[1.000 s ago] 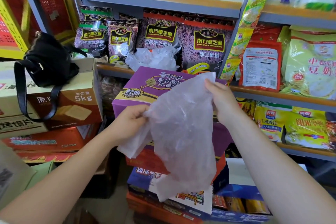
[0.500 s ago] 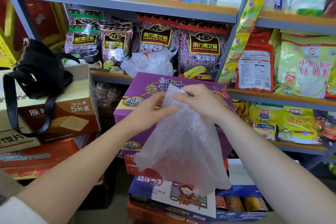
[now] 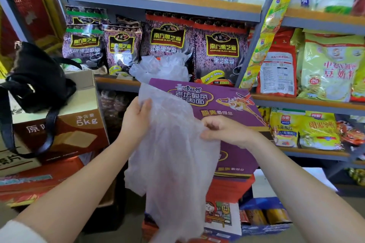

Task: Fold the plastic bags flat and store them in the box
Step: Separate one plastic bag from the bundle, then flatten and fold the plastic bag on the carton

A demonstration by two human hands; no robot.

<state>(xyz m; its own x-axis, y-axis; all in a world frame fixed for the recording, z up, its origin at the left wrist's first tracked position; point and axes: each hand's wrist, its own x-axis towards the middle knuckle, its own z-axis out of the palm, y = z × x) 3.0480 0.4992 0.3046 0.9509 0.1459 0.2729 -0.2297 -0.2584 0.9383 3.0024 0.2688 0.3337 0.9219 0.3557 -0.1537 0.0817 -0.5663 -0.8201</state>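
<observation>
Both hands [image 3: 136,118] pinch a thin, crinkled translucent plastic bag [image 3: 173,163]

You hold a thin, crinkled, translucent plastic bag [image 3: 173,160]; behind it a glossy purple cardboard box [image 3: 223,108], left a matt black cloth handbag [image 3: 39,79].

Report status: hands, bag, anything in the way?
Left hand grips plastic bag top edge; right hand pinches its right side. Bag hanging, unfolded. Nothing in the way.

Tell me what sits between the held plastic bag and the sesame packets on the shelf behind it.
In the head view, the purple box and a crumpled pile of clear bags lie between the plastic bag and the sesame packets.
</observation>
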